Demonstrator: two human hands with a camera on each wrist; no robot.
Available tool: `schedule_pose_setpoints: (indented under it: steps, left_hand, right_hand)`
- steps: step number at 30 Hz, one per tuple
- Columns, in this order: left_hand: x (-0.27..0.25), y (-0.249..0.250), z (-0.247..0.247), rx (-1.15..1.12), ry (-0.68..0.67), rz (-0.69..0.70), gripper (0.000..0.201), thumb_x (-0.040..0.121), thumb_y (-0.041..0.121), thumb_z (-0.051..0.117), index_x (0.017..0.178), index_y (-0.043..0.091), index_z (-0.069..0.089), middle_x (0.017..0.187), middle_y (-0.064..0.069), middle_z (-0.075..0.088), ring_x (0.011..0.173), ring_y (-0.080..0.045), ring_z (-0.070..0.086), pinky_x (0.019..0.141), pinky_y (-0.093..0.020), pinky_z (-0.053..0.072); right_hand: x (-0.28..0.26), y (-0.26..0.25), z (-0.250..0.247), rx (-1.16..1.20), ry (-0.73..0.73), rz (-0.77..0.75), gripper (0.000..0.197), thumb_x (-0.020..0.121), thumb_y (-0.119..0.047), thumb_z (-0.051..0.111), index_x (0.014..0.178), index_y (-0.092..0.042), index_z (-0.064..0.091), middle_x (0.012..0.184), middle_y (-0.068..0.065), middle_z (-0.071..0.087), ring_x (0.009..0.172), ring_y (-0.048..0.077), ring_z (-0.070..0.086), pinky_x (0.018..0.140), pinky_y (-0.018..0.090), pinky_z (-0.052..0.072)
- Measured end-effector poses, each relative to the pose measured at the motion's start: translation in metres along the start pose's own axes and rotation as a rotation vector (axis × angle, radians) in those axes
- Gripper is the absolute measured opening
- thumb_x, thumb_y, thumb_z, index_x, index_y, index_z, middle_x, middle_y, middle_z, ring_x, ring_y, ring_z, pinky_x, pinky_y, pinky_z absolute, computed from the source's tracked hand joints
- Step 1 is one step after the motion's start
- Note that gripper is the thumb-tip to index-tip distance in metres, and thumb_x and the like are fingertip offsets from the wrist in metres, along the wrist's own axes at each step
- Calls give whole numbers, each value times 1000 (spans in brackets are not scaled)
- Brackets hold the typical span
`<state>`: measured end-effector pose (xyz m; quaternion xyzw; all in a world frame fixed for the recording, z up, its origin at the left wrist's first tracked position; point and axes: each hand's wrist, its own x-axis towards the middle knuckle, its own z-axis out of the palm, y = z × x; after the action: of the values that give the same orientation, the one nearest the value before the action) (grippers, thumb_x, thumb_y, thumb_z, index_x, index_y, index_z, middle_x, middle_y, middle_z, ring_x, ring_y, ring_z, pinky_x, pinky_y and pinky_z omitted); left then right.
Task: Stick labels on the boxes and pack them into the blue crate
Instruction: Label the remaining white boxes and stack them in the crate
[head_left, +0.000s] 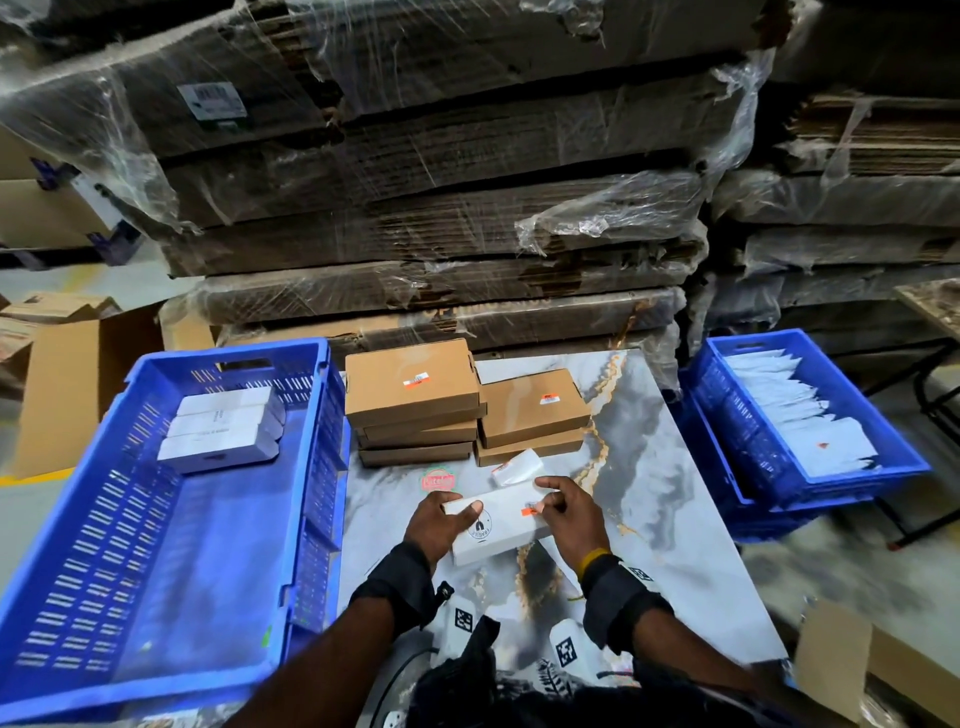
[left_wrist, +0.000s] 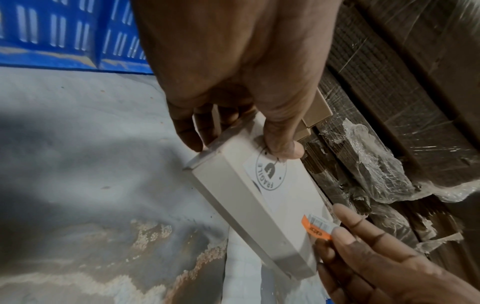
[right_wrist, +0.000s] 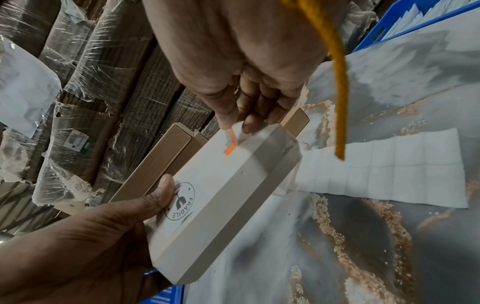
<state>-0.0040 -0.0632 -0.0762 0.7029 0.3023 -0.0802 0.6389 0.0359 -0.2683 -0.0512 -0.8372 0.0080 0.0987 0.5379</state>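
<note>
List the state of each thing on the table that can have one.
White cardboard box: closed, held above the table.
Orange-and-white label: partly stuck, one end lifted.
Left hand: grips the box's end.
Right hand: pinches the label.
Large blue plastic crate: holds white boxes, mostly unfilled.
Brown cardboard boxes: closed, stacked, labelled.

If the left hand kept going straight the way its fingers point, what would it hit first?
Likely the brown cardboard boxes stacked just beyond the white box that the left hand grips; depth is uncertain, so it may pass short of them.
</note>
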Motion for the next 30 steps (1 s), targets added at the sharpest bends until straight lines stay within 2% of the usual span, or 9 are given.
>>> schedule_pose_setpoints:
  steps: [4,8,12,15,19,21,24,26,30]
  left_hand:
    - [-2,1,4,29,-37,-38,44,81,32,79,112,7,59,110,-15,69,86,-22,67,61,-25,49]
    - [-11,4,12,42,-110,-76,43,87,32,73,116,7,54,107,-16,68,73,-15,61,52,-23,42]
    - [-18,7,19,29,-129,-98,38,89,33,70,115,10,53,101,-10,68,71,-12,60,55,-23,42]
    - [-20,7,21,15,-135,-111,40,88,36,70,115,12,54,108,-12,69,75,-14,62,57,-23,46]
    - [-22,4,24,7,-141,-124,43,87,40,71,115,13,55,109,-11,70,76,-15,62,59,-24,49]
    - [-23,2,26,4,-147,-127,45,86,42,71,116,13,55,110,-11,70,78,-16,62,60,-25,50]
    - [-25,3,30,1,-154,-136,45,86,42,72,117,14,55,108,-12,71,79,-18,65,60,-26,52]
    - [-26,2,35,-8,-155,-143,45,86,40,72,117,14,54,107,-12,72,80,-20,66,61,-27,54]
    - [-29,1,41,-11,-116,-145,43,86,38,72,117,12,54,105,-12,71,77,-20,66,59,-27,53]
  right_hand:
    - [-3,5,-4,30,31,12,38,86,5,52,103,-27,65,76,-5,56,83,18,59,74,14,47]
    - [0,6,-13,43,75,28,34,86,3,61,109,-22,65,87,2,56,81,18,56,68,6,44]
    - [4,10,-20,30,131,47,36,79,-8,78,112,-18,66,104,4,53,79,20,59,75,21,49]
    - [6,20,-23,-71,138,22,27,77,-12,81,100,-21,70,105,6,56,77,17,60,76,20,46]
    - [11,33,-23,-89,141,58,21,72,-13,83,79,-26,69,102,8,61,87,19,62,79,24,49]
    - [14,37,-24,-68,144,57,21,70,-13,84,69,-27,69,98,10,65,87,20,64,76,21,50]
    - [20,40,-25,-37,130,63,19,71,-15,84,65,-25,69,96,11,66,87,18,65,67,9,45]
    - [23,43,-25,-44,117,65,15,72,-19,84,67,-23,70,97,11,66,88,18,65,69,11,45]
    - [25,43,-31,-21,74,51,16,76,-10,82,67,-14,69,88,11,66,73,10,61,59,2,40]
